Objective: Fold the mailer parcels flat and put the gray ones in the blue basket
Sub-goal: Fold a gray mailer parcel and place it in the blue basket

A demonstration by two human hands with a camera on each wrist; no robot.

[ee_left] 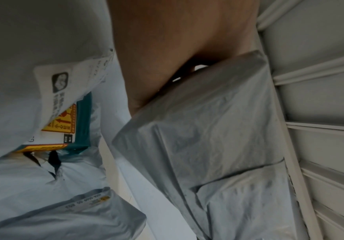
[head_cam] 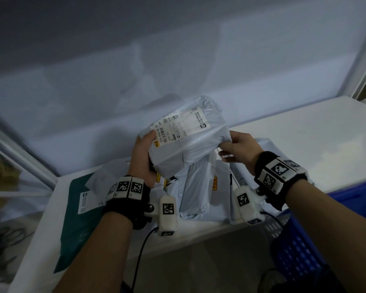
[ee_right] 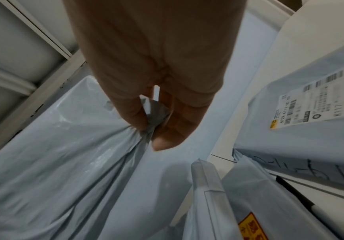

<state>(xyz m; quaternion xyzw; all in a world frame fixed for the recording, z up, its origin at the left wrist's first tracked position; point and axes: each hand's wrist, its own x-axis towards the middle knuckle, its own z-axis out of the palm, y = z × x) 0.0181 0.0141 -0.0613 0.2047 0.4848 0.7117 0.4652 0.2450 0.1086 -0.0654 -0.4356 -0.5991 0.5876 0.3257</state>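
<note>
Gray mailer parcel [head_cam: 186,142] is up in the air over the tabletop [head_cam: 304,140], above the pile of other mailers [head_cam: 195,191]. My left hand [head_cam: 143,159] grips its near-left end, thumb on the shipping label [head_cam: 178,129]. My right hand [head_cam: 238,148] pinches only a bunched corner of film, thumb and fingertip, as the right wrist view shows. Blue basket [head_cam: 304,246] sits low on my right, below the tabletop edge, well apart from the parcel.

Risks, as I judge them: the corner pinch is thin, so slick film could slide out and the parcel swing or drop on the pile. It looks bulky, so a fold may spring back open. A green mailer [head_cam: 78,218] lies at left; it must not go in the basket.
</note>
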